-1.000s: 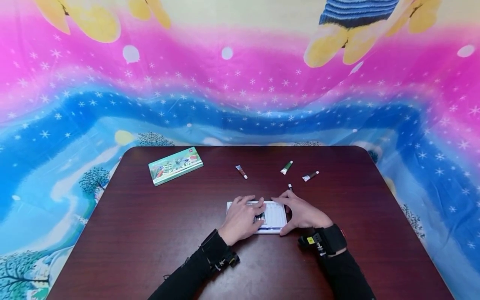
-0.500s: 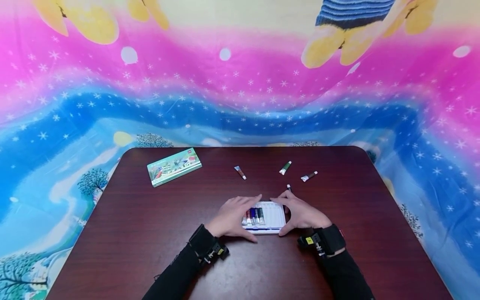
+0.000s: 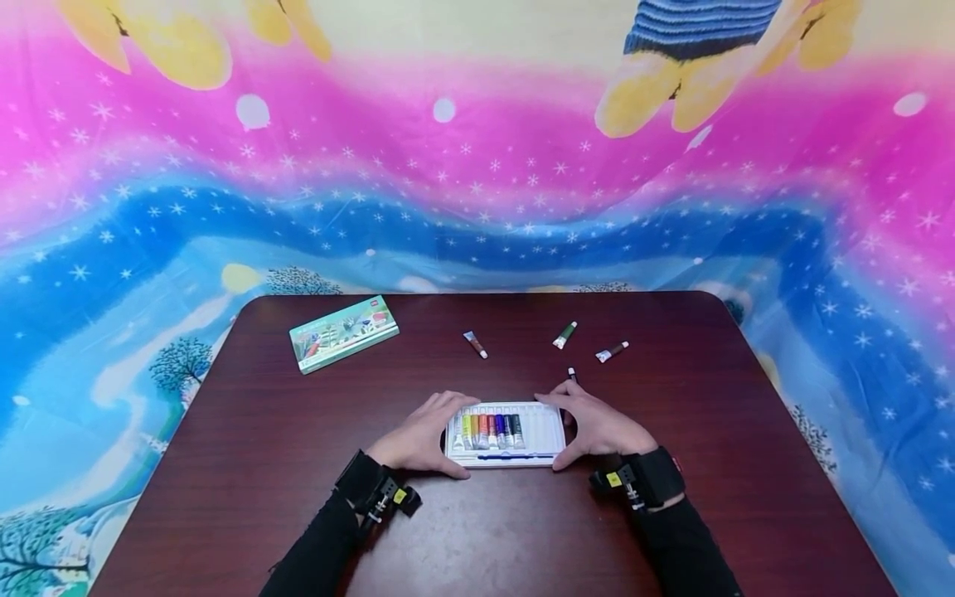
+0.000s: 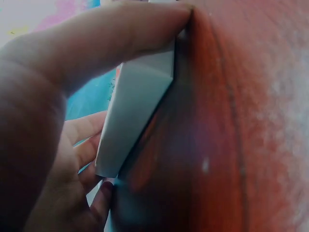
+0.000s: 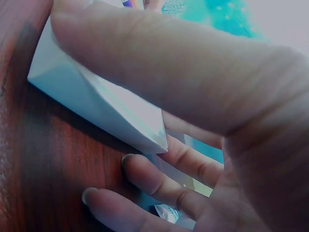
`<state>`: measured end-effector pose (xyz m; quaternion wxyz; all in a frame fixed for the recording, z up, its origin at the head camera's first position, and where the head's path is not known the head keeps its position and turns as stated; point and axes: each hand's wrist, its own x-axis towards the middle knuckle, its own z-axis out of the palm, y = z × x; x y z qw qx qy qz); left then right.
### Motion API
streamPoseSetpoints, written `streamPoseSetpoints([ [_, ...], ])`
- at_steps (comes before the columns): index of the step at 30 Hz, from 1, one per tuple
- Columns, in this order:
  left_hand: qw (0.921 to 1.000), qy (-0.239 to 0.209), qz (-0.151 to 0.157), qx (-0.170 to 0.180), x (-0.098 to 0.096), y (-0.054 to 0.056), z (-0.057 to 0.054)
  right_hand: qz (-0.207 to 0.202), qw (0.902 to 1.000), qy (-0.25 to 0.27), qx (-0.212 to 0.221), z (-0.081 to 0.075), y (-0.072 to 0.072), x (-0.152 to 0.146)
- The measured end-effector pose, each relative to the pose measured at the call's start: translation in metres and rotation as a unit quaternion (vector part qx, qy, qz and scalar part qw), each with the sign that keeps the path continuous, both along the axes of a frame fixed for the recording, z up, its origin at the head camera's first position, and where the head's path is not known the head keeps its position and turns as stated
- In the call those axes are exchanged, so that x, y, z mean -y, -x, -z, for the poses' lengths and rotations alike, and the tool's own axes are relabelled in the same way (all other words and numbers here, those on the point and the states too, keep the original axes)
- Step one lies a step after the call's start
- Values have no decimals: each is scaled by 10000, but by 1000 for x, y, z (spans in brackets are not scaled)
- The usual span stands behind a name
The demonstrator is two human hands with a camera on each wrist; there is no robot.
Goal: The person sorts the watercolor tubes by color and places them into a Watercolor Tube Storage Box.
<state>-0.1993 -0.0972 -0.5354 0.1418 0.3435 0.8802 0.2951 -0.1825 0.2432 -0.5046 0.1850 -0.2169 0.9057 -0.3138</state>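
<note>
A white plastic tray [image 3: 548, 429] lies on the table between the hands. Several colored paint tubes [image 3: 491, 431] fill its left and middle slots, and a thin blue paintbrush [image 3: 515, 457] lies along its front edge. My left hand [image 3: 421, 435] grips the tray's left end, thumb at the front corner and fingers at the back. At the opposite end, my right hand [image 3: 603, 427] holds the right corners in the same way. The left wrist view shows the tray's side wall [image 4: 135, 101] between thumb and fingers; in the right wrist view the white end wall [image 5: 96, 108] sits under the thumb.
Beyond the tray lie loose paint tubes: a reddish-brown one [image 3: 475, 345], a green one [image 3: 564, 335] and a dark brown one [image 3: 612, 351]. Another dark tube [image 3: 572, 374] is partly hidden behind the right hand. A flat green box [image 3: 343, 334] sits at the table's back left.
My left hand has slid left off the tubes to the tray's left end, uncovering the row of tubes. The right hand has stayed at the right end.
</note>
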Motion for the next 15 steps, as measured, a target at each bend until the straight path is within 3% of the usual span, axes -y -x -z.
streamPoseSetpoints([
  [5,9999,53,-22,-86,-1,1,0,56,9997,117,-217,0,4,-4],
  [8,9998,117,-13,-162,-1,2,-1,558,9955,103,-754,-1,11,-7],
  [12,9998,151,1,-161,-1,3,-3,1741,9729,139,-1515,-3,35,-11],
  [15,9998,146,-23,-130,0,3,-3,2323,9558,136,-1796,-4,63,-14],
])
